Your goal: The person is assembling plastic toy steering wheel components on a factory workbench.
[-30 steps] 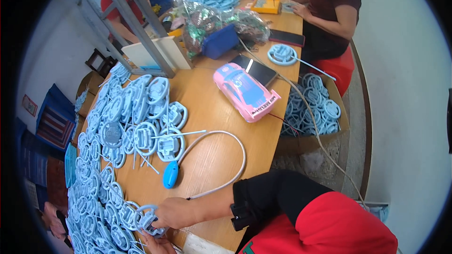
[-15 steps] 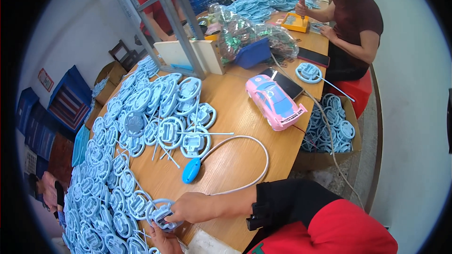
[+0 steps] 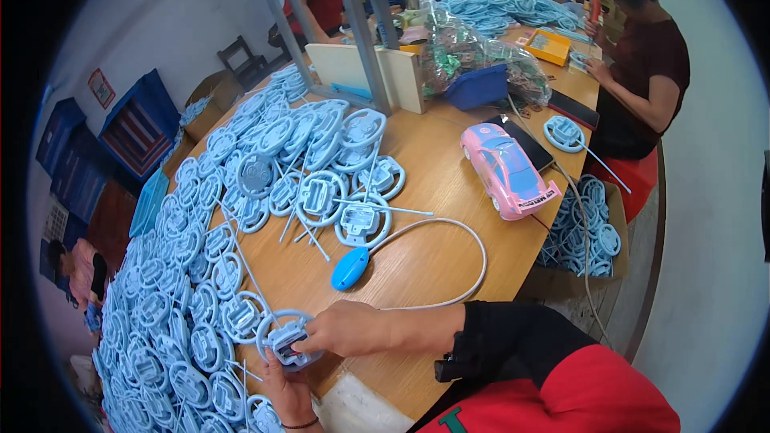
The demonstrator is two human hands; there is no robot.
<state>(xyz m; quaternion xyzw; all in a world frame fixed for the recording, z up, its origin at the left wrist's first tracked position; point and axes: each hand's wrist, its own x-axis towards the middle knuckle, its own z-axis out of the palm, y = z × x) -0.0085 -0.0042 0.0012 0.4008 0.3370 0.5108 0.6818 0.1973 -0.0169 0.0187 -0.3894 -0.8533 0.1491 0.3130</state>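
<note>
Near the front edge of the table, a light-blue toy steering wheel lies in my hands with its open box-shaped hub facing up. My left hand grips its near rim, thumb on top. From the right, my right hand reaches over with curled fingers at the hub's compartment. Something small and dark reddish shows inside; whatever those fingertips pinch is hidden. A thin rod runs up and away beside the wheel. Just beyond lies a blue oval piece on a white cable.
A big heap of similar wheels covers the left side. A pink toy car and a dark flat device stand right, near a blue bin. A metal frame rises behind. One co-worker sits far right.
My view has swung slightly left, so the scene sits farther right. Both hands remain on the steering wheel. The co-worker's tool hand has moved away from the yellow tray.
</note>
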